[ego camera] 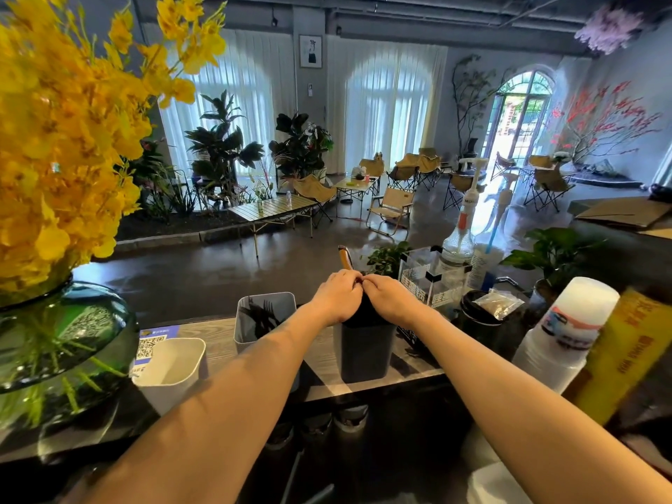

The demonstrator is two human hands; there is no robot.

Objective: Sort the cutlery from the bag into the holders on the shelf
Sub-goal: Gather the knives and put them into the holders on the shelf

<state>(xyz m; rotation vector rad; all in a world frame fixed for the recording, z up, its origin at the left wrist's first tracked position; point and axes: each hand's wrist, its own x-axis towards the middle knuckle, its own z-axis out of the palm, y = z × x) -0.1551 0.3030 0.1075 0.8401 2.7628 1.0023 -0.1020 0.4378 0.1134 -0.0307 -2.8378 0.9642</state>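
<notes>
Three holders stand on the wooden shelf (218,343). The white holder (171,369) is at the left. The light grey holder (267,336) in the middle has black forks (263,316) in it. The dark grey holder (363,352) is on the right. My left hand (340,296) and my right hand (389,300) meet just above the dark holder. Both curl round a black bundle (365,309) that reaches down into it. I cannot make out single pieces in the bundle. No bag is in view.
A green glass vase (62,336) of yellow flowers crowds the left. To the right stand a clear acrylic box (429,278), a pump bottle (462,231), a black cup (480,318) with a packet on top, a cup stack (560,332) and a yellow roll (625,351). A tan handle (345,258) pokes up behind my hands.
</notes>
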